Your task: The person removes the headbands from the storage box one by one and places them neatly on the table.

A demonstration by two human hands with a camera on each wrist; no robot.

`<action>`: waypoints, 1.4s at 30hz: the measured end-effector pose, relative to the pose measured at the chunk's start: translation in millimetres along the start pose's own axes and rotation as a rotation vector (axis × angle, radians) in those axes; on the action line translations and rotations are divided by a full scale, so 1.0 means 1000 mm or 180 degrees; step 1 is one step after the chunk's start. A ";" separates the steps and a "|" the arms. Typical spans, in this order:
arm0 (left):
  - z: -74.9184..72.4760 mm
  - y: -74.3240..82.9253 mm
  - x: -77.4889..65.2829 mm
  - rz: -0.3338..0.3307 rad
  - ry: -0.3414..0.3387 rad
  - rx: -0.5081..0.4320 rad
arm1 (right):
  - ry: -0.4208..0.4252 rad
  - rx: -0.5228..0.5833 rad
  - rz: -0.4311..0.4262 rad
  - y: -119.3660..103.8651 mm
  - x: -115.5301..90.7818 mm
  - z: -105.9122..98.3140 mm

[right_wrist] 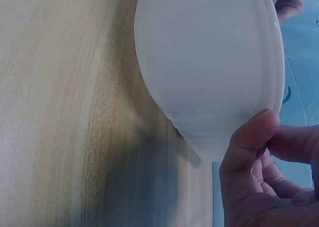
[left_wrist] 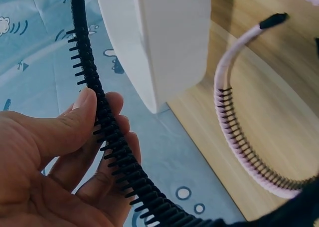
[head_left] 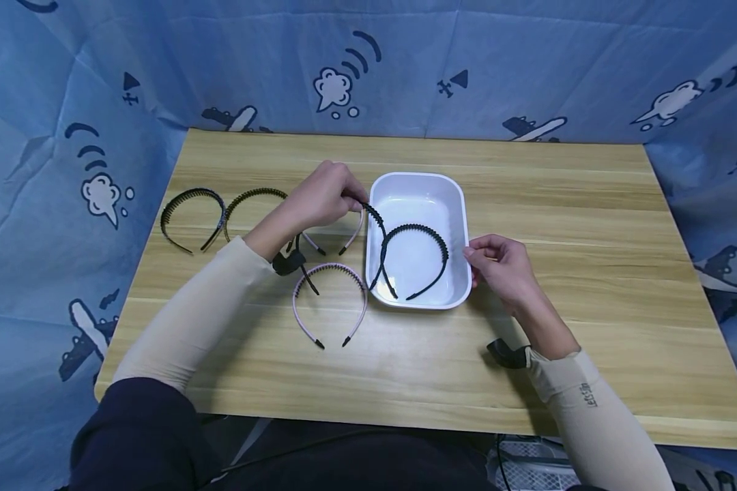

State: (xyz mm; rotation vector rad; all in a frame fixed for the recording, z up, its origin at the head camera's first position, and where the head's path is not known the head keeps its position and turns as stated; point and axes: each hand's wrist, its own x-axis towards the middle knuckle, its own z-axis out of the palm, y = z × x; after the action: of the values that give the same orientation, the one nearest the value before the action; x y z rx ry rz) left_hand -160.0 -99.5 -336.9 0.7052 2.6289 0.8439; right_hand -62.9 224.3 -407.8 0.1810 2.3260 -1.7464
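My left hand (head_left: 331,194) pinches a black toothed headband (left_wrist: 119,154) between thumb and fingers, at the left rim of a white plastic basin (head_left: 417,184). One arm of this headband hangs over the basin's left side. Inside the basin lies another black headband (head_left: 419,227). On the right side, my right hand (head_left: 503,269) pinches the basin's rim between thumb and finger; the right wrist view shows the thumb (right_wrist: 259,129) on the white rim. Just below my left hand, a pale pink headband (head_left: 354,239) is partly hidden.
A lilac headband (head_left: 364,300) lies in front of my left hand, close to the basin. Further left are a dark headband (head_left: 193,193) and a brownish toothed headband (head_left: 252,194), the latter partly covered by my left arm. All lie on a wooden table (head_left: 589,273) with blue cloth (head_left: 405,68) behind.
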 end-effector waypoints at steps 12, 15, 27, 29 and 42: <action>-0.004 -0.025 -0.022 -0.0090 0.0043 -0.0044 | -0.0021 0.0057 -0.0023 0.002 0.002 0.001; -0.003 -0.032 -0.028 -0.0115 0.0019 -0.0072 | -0.0022 0.0058 -0.0014 0.002 0.002 0.001; 0.001 -0.057 -0.048 -0.0119 0.0066 -0.0118 | 0.0006 -0.0006 0.0009 0.001 0.001 0.002; 0.002 -0.061 -0.051 -0.0095 0.0067 -0.0150 | 0.0009 0.0005 0.0005 0.001 0.001 0.001; 0.001 -0.080 -0.068 -0.0178 0.0078 -0.0105 | -0.0001 0.0004 -0.0010 0.001 0.001 0.000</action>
State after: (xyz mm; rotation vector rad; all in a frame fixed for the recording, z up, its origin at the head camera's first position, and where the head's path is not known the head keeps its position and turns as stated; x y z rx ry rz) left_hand -131.4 -191.7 -377.7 0.6136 2.6369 0.8835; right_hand -64.0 224.2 -409.2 0.1773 2.3264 -1.7493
